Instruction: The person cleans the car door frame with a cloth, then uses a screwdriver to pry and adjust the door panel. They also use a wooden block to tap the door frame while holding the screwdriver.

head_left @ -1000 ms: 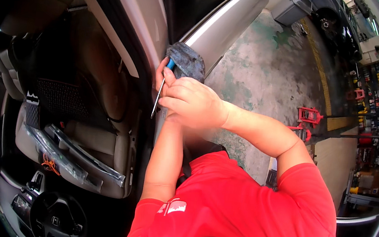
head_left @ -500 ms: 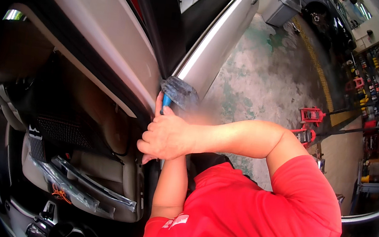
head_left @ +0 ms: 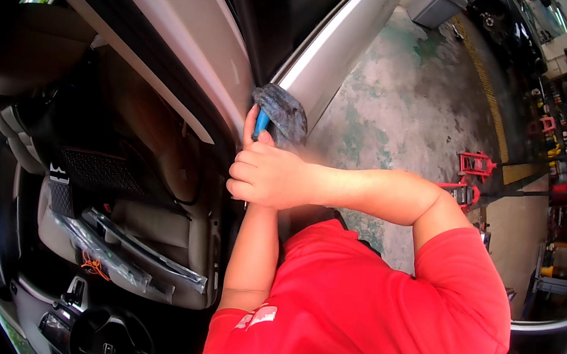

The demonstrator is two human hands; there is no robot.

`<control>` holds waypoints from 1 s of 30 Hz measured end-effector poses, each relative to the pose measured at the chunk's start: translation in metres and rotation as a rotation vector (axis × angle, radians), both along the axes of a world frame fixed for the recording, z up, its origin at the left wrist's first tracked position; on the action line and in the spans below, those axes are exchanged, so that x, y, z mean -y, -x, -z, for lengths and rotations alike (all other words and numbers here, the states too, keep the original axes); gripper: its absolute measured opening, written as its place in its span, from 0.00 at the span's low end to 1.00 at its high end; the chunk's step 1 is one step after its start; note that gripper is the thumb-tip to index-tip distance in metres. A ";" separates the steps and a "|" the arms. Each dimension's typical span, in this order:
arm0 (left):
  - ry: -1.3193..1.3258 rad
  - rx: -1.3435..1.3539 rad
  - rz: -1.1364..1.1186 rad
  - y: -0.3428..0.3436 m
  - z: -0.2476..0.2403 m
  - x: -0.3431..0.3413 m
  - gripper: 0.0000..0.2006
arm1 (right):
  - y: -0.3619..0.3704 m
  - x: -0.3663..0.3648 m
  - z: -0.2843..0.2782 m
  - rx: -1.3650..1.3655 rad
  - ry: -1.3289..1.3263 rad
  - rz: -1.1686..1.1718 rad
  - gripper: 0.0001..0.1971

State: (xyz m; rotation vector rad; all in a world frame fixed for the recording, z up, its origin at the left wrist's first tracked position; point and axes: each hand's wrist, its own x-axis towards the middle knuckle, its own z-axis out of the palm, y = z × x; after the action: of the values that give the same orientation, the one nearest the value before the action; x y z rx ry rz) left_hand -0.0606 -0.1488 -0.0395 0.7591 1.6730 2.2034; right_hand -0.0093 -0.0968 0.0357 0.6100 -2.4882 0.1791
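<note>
A blue handle or tool (head_left: 262, 123) stands upright in the angle between the open car door and the car body. A crumpled dark grey-blue rag (head_left: 283, 110) lies over its far end. My left hand (head_left: 250, 123) is mostly hidden beneath my right; one finger stretches along the blue piece, and the hand appears closed round it. My right hand (head_left: 271, 177) crosses over from the right. Its fingers curl at my left wrist and hand, but exactly what they grip is hidden.
To the left is the car interior with beige seats (head_left: 157, 225), plastic-wrapped strips (head_left: 147, 252), an orange cord (head_left: 95, 266) and the steering wheel (head_left: 111, 340). The pale open door (head_left: 339, 39) stands ahead. Red jack stands (head_left: 474, 168) and a grey bin (head_left: 437, 6) are on the right.
Both hands, the blue piece and the rag sit slightly higher in view. The surroundings have also shifted, so part of this is head movement. The hands stay together.
</note>
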 end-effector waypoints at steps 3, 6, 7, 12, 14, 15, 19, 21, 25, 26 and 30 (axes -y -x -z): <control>-0.220 0.216 0.075 -0.007 -0.007 -0.005 0.22 | -0.017 0.006 -0.004 -0.012 0.042 0.132 0.20; -0.341 0.296 0.142 -0.016 -0.006 -0.013 0.23 | -0.046 0.010 -0.007 0.091 0.247 0.446 0.28; -0.292 0.184 0.116 -0.013 -0.003 -0.013 0.24 | -0.053 0.007 0.002 0.114 0.305 0.483 0.37; -0.066 -0.269 -0.051 -0.003 0.016 -0.012 0.21 | -0.097 -0.010 0.023 0.108 0.501 0.707 0.33; -0.014 -0.469 -0.043 -0.009 0.018 -0.003 0.20 | -0.121 -0.017 0.033 0.106 0.514 0.754 0.32; -0.027 -0.523 -0.021 -0.019 0.018 0.003 0.20 | -0.131 -0.021 0.036 0.129 0.526 0.782 0.31; 0.067 -0.598 -0.010 -0.060 0.031 0.031 0.19 | -0.162 -0.036 0.064 0.247 0.588 0.913 0.31; 0.093 -0.562 -0.081 -0.067 0.035 0.039 0.19 | -0.168 -0.043 0.068 0.308 0.634 0.932 0.30; 0.155 -0.586 -0.159 -0.060 0.034 0.064 0.22 | -0.158 -0.036 0.064 0.303 0.719 0.783 0.28; 0.172 -0.557 -0.141 -0.062 0.032 0.070 0.23 | -0.153 -0.032 0.062 0.297 0.741 0.699 0.28; 0.138 -0.324 0.028 -0.066 0.014 0.079 0.28 | -0.129 -0.011 0.049 0.252 0.850 0.384 0.39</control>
State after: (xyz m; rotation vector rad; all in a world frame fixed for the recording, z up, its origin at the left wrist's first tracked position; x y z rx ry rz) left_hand 0.0058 -0.2280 -0.0530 1.1418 1.9241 2.0019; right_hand 0.1195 -0.0861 -0.0129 -0.2559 -2.3821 1.1322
